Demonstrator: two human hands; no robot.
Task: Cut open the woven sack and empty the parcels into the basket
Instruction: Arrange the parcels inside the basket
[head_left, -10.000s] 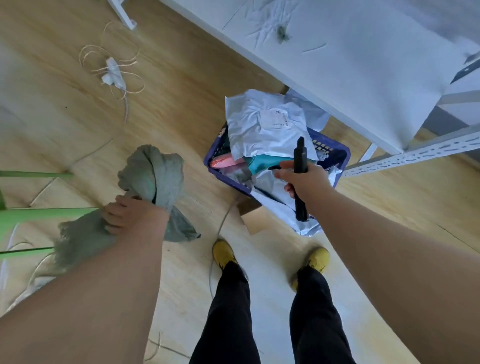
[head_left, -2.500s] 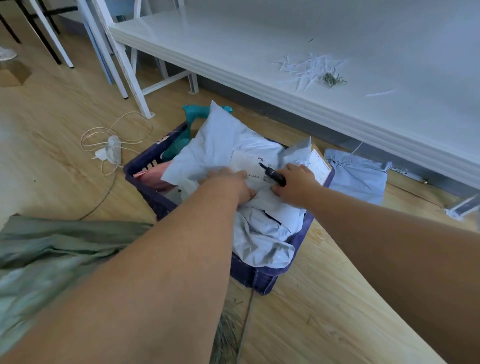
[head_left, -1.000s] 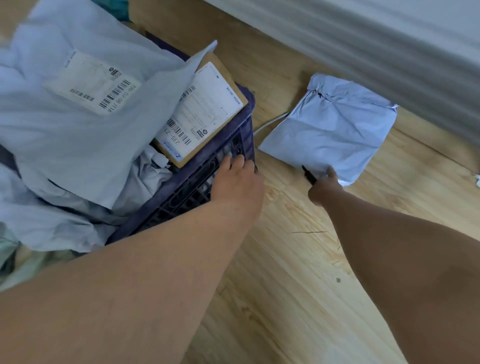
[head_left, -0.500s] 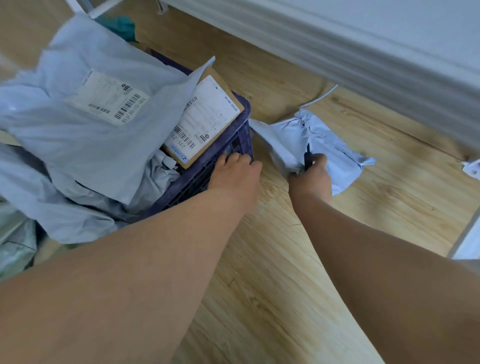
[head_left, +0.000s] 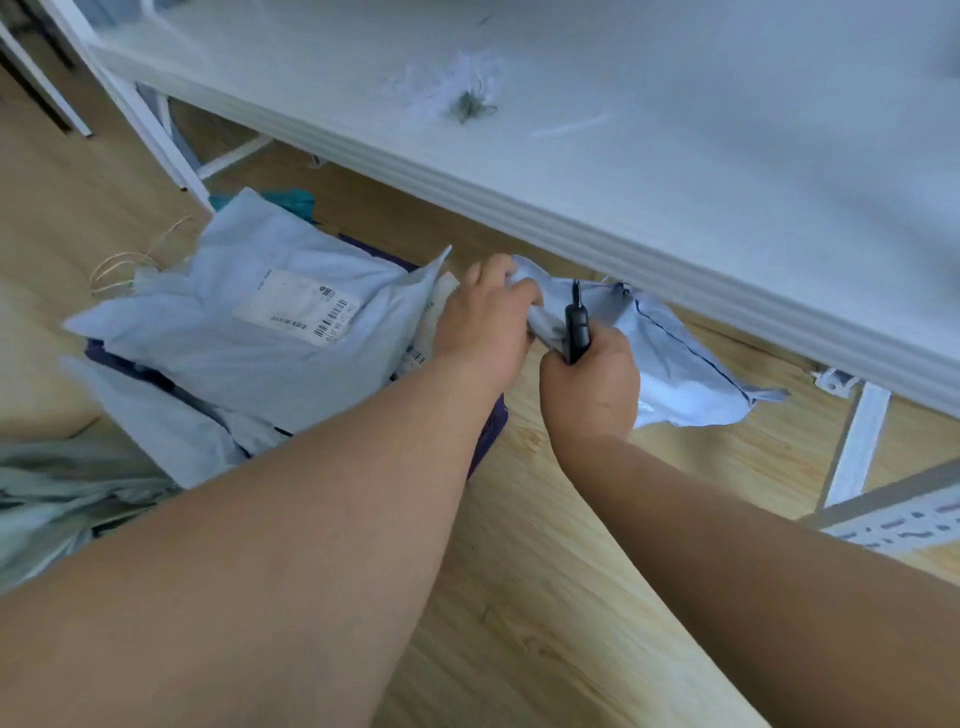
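A pale blue parcel bag (head_left: 675, 364) is lifted off the wooden floor, right of the purple basket (head_left: 488, 431). My left hand (head_left: 485, 317) grips its upper left corner. My right hand (head_left: 589, 387) holds a black cutter (head_left: 576, 325) upright and also pinches the same bag's edge. The basket is piled with pale mailers; the top one (head_left: 249, 332) carries a white barcode label. The green woven sack (head_left: 57, 493) lies crumpled on the floor at the left, partly hidden by my left forearm.
A white table (head_left: 675, 130) with paper scraps overhangs just beyond the basket, its edge close above the held bag. White table legs (head_left: 156, 130) stand at the back left, a metal bracket (head_left: 857, 431) at the right. A coiled cord (head_left: 124, 260) lies left of the basket.
My left hand left the basket rim and took hold of the loose bag's corner. The bag has risen off the floor, between both hands. The view tilted up toward the table.
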